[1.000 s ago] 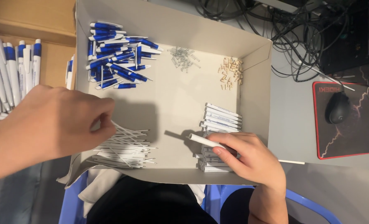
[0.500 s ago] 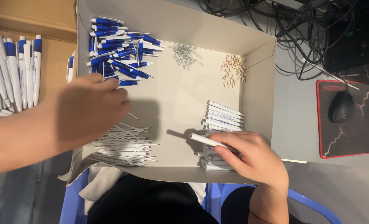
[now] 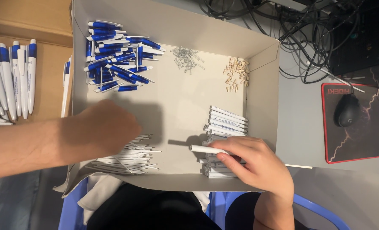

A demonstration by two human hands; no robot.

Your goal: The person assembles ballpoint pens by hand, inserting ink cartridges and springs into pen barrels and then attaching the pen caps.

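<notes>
A shallow cardboard box [image 3: 262,98] sits on a grey counter [image 3: 300,106]. The right hand [image 3: 251,164] pinches a white pen barrel [image 3: 208,149] above a stack of white barrels [image 3: 223,127] at the box's right side. The left hand [image 3: 102,127] hovers over a pile of thin white refills [image 3: 127,155]; its fingers are hidden, so its grip cannot be told. Blue pen parts [image 3: 113,59], small springs [image 3: 187,57] and tan tips [image 3: 237,73] lie along the far wall. Finished pens [image 3: 10,79] lie outside, left; a mouse [image 3: 347,110] and cables [image 3: 300,30] lie right.
</notes>
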